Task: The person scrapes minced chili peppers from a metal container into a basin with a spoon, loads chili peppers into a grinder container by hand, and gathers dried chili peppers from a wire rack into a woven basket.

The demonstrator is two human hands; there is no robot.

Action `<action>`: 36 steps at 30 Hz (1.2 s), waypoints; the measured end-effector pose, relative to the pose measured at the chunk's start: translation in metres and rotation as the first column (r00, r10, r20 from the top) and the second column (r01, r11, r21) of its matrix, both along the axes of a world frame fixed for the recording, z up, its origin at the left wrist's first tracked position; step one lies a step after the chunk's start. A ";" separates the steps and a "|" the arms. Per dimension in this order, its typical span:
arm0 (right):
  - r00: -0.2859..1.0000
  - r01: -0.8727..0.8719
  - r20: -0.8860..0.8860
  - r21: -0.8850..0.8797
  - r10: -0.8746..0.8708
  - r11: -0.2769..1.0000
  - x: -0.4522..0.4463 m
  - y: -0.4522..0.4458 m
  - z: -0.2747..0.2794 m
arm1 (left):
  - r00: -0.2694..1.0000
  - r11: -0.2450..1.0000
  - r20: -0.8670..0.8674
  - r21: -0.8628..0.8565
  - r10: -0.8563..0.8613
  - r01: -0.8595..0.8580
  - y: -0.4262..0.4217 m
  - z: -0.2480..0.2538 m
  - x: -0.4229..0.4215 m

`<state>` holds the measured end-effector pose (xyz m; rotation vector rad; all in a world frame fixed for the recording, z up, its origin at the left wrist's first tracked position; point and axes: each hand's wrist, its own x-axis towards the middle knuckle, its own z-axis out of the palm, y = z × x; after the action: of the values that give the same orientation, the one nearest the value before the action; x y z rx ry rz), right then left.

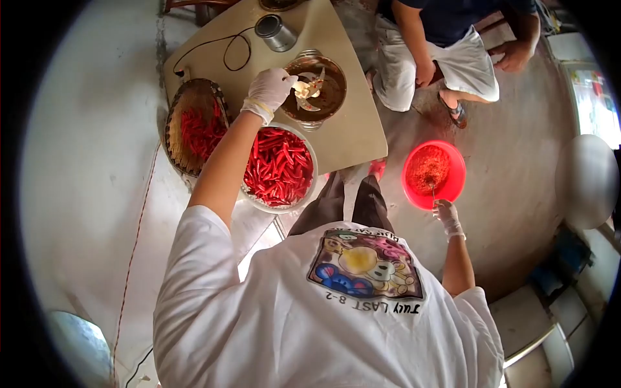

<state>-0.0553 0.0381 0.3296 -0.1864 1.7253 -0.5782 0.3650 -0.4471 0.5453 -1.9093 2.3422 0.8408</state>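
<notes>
My left hand (272, 90), in a thin whitish glove, is closed over a steel pot (341, 94). Pale pieces (303, 89) show right beside its fingertips, above the pot's metal blades (310, 105); whether the fingers grip any is unclear. A bowl of red chillies (278, 168) sits below that forearm, and a woven basket (173, 136) with more chillies lies to its left. On the right, my gloved right hand (447, 216) is closed around the handle of a metal utensil (433, 186), which dips into chopped red chilli (428, 167) in a red basin (458, 178).
The beige table (349, 139) also carries a metal cylinder (276, 32) and a looped black cable (249, 52). Another person (440, 58) sits beyond the red basin, hands apart from mine. Cabinets or boxes (524, 323) stand at the lower right.
</notes>
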 end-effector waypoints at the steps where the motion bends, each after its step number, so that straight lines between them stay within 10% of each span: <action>1: 1.000 0.007 -0.019 0.049 -0.006 0.999 -0.002 0.007 -0.001 | 1.000 1.000 0.028 0.011 -0.004 0.004 -0.002 -0.010 -0.003; 7: 0.995 0.066 -0.094 0.242 -0.044 0.968 -0.004 0.051 -0.010 | 0.990 0.999 0.142 0.036 0.023 -0.029 -0.009 -0.048 -0.009; 36: 0.985 0.138 0.095 0.080 -0.145 0.987 -0.017 0.054 -0.050 | 0.983 0.990 0.151 0.075 0.104 -0.116 -0.003 -0.097 -0.014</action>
<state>-0.0719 0.0921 0.2794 0.0176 1.6677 -0.6167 0.3507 -0.4499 0.4486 -2.0080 2.1023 0.7636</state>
